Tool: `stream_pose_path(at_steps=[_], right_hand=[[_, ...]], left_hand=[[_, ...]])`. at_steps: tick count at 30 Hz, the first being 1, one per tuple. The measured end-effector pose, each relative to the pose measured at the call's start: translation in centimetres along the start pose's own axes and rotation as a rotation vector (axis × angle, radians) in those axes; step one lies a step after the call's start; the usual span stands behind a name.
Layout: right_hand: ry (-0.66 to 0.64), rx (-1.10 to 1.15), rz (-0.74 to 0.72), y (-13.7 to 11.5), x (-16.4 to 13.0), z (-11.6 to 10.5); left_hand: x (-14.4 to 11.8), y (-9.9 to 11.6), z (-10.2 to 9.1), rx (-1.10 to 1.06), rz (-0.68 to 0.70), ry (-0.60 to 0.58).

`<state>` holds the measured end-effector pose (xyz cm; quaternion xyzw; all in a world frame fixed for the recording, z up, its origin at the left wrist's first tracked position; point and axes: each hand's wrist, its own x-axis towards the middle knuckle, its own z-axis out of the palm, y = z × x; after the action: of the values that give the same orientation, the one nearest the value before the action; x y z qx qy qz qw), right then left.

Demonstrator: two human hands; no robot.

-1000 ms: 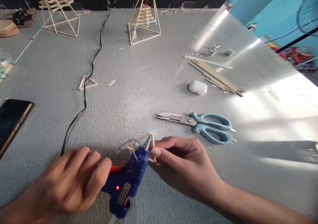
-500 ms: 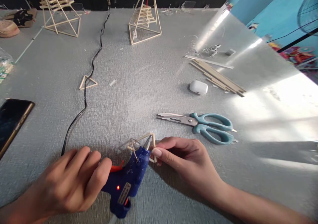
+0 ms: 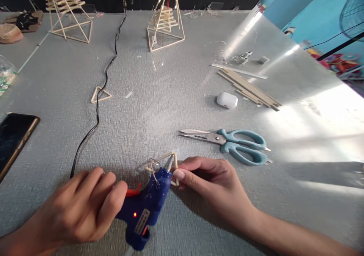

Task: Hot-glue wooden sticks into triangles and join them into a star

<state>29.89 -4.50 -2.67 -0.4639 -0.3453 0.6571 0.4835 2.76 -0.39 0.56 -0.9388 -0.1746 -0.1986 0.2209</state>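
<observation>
Nearest, the left hand (image 3: 79,206) is closed around the handle of a blue plastic glue gun (image 3: 155,197), its orange trigger (image 3: 133,192) beside the fingers. A pale label (image 3: 142,221) on the body bears a triangular mark and print too small to read; a red light glows alongside. The right hand (image 3: 213,184) pinches a small wooden triangle (image 3: 175,161) between thumb and fingers, at the gun's tapered metal nozzle; contact at the corner cannot be confirmed. Just beyond lie scissors (image 3: 224,138) with steel blades and blue-grey handles and, far left, a dark glossy phone (image 3: 17,142). Farther out are a smooth, rounded white case (image 3: 227,100), a second wooden triangle (image 3: 105,98) under a black cord (image 3: 97,112), and flat wooden sticks (image 3: 248,87). Rearmost, two stick-built pyramids stand on the grey, woven-textured tabletop (image 3: 159,116); the right-hand pyramid (image 3: 166,45) carries small lit bulbs.
</observation>
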Motion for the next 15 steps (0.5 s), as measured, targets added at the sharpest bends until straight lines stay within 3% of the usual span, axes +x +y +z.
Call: stream_pose_path(at_steps=[15], right_hand=[[0.012, -0.040, -0.029, -0.50, 0.18, 0.33]], left_hand=[[-0.10, 0.11, -0.08, -0.025, -0.033, -0.001]])
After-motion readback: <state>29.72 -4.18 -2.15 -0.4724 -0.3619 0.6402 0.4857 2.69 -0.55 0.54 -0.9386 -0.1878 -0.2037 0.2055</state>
